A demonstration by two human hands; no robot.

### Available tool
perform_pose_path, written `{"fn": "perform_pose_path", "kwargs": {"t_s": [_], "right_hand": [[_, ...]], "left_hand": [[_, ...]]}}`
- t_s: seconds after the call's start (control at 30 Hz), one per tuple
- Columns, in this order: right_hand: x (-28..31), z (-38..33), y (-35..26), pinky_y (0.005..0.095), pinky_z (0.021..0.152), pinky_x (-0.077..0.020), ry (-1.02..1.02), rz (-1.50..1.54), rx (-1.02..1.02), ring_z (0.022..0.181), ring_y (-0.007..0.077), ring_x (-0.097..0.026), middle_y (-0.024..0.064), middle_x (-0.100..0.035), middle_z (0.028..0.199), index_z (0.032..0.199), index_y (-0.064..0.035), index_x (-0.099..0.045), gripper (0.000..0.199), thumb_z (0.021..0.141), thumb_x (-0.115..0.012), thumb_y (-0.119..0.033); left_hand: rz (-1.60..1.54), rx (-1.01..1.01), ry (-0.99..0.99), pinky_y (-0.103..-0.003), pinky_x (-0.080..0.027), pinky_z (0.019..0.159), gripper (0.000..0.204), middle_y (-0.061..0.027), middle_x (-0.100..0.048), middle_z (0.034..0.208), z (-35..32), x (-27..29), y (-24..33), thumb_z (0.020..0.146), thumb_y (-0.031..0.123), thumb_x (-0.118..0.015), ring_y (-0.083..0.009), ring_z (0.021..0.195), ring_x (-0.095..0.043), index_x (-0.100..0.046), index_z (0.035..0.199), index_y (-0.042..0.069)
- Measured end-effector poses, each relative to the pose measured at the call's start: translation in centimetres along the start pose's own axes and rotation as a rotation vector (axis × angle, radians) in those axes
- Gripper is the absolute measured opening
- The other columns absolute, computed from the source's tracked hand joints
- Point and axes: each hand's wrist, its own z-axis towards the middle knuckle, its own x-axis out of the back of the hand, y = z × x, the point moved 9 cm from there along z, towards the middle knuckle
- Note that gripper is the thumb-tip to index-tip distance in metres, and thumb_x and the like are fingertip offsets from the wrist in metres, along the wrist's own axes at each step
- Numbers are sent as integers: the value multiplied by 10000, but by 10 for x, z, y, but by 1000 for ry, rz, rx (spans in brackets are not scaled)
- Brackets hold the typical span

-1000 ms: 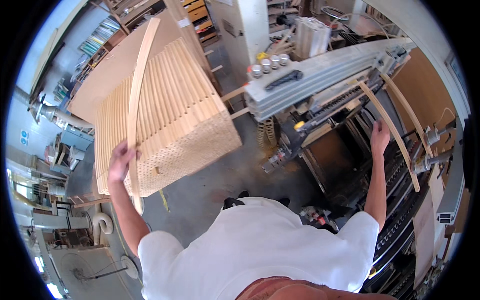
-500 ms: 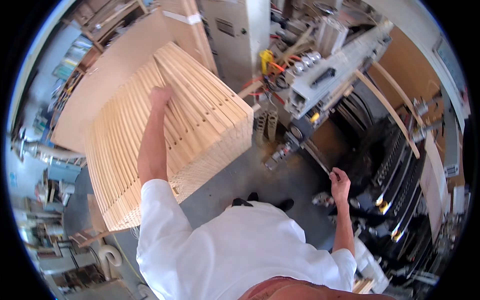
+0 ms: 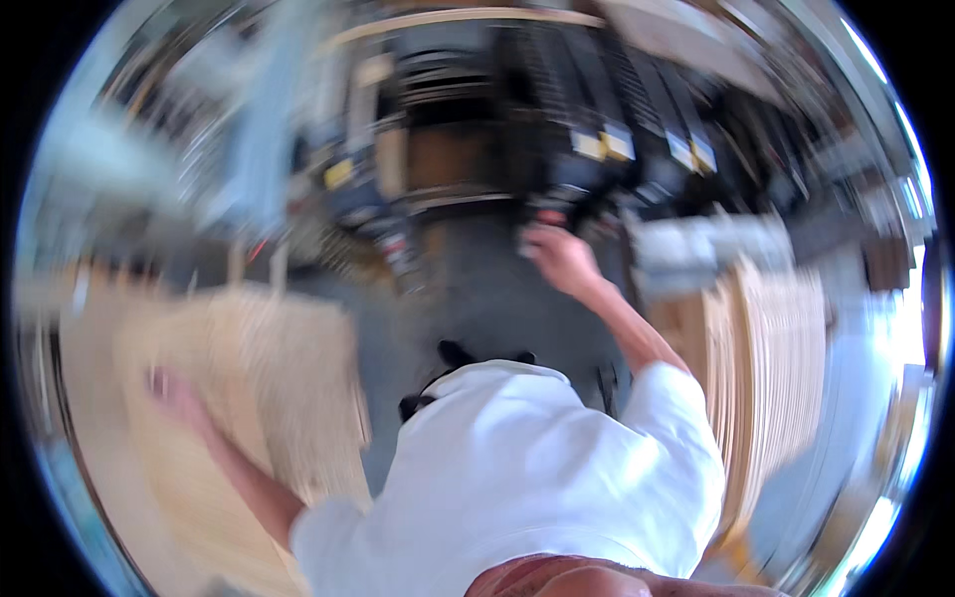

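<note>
My left hand (image 3: 174,395) is over the stack of pale wooden strips (image 3: 298,368) at the left. Its fingers are smeared by motion, and whether it touches the wood cannot be made out. My right hand (image 3: 563,257) is in front of me, near the lower end of a black machine (image 3: 557,109). Its fingers are curled together, with a small pale patch at their tips too blurred to name. A small red part (image 3: 550,216) of the machine shows just beyond the fingers.
A second stack of wooden strips (image 3: 766,348) stands at my right, with a whitish wrapped bundle (image 3: 711,249) behind it. A long pale aluminium beam (image 3: 261,129) lies at the far left. Grey floor (image 3: 468,269) shows between the stacks. The surroundings are strongly blurred.
My view has swung to the right, so the machine is now straight ahead and the left stack lies lower left. The right-hand stack has come into view. My left arm now reaches out sideways.
</note>
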Motion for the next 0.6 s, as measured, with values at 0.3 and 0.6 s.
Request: {"fn": "perform_pose_path", "kwargs": {"t_s": [0.3,0.6], "right_hand": [[209,-230,67,444,870,-512,507,-280,-55,999,339,-625,121,-645,1075,1103,-66,-633,312,812,-717,-138],[275,-479,151,432,876,-454,707,-782,-800,981,309,-571,90,-624,1022,957,-75,-645,210,788,-726,-170]], "left_hand": [[-1066,-54,-933,-303,-555,720,247,-128,-675,983,-285,-91,446,1003,119,-534,-194,851,-650,-643,1174,-24],[-1025,-135,-1472,-252,-539,711,240,-63,-681,980,-403,-131,571,965,114,-605,-124,849,-655,-650,1162,-15]]}}
